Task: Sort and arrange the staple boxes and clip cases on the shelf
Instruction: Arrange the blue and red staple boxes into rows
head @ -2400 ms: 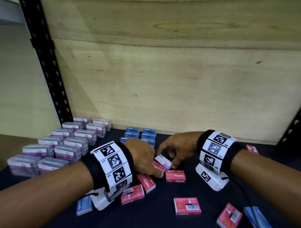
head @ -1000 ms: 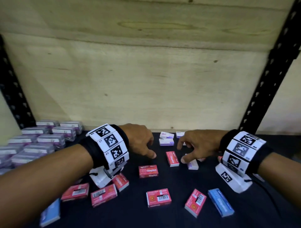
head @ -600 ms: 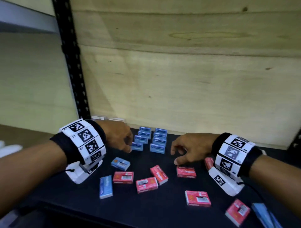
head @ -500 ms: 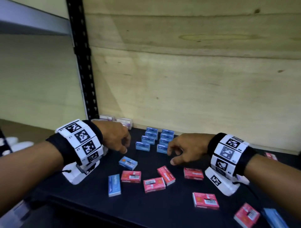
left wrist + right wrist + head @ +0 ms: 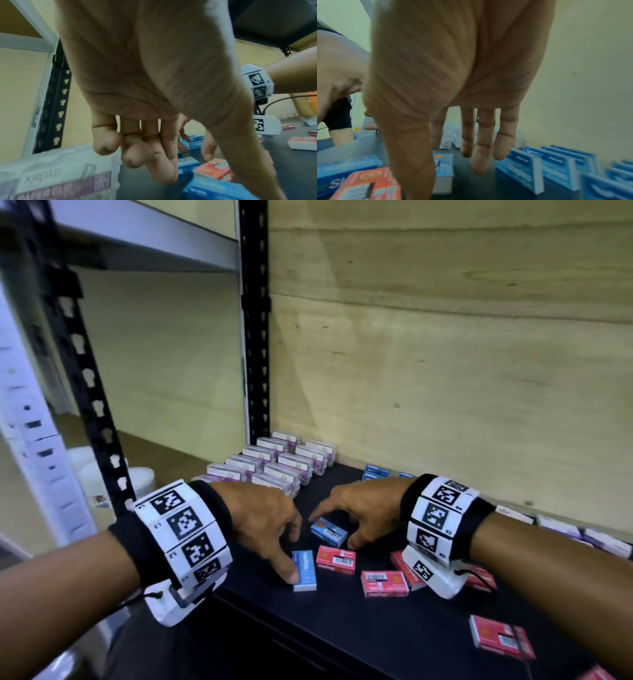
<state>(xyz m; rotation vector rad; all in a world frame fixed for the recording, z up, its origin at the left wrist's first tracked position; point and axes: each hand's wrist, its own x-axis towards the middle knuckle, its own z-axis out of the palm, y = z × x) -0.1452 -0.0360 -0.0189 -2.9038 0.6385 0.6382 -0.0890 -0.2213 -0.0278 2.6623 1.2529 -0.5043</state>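
Two loose blue staple boxes lie on the dark shelf [image 5: 342,628]. My left hand [image 5: 293,554] hangs over the flat one [image 5: 305,575], its thumb touching the box's left edge and its fingers loosely curled with nothing in them. My right hand [image 5: 334,529] spreads its straight fingers over the other blue box [image 5: 329,531], barcode side up, without gripping it. The right wrist view shows that box [image 5: 444,167] below the thumb and a row of upright blue boxes [image 5: 556,169] to the right. Red staple boxes [image 5: 335,556] lie scattered nearby.
Clear paper clip cases [image 5: 274,467] stand in two rows at the back left beside the black upright [image 5: 255,371]. Upright blue boxes [image 5: 376,472] stand behind my right hand. Pale boxes [image 5: 565,529] line the back right. The shelf's front edge runs just below my left wrist.
Both hands came forward from the upright blue rows to the two loose blue boxes. The left thumb now touches the flat one. The camera swung left, showing the clip cases.
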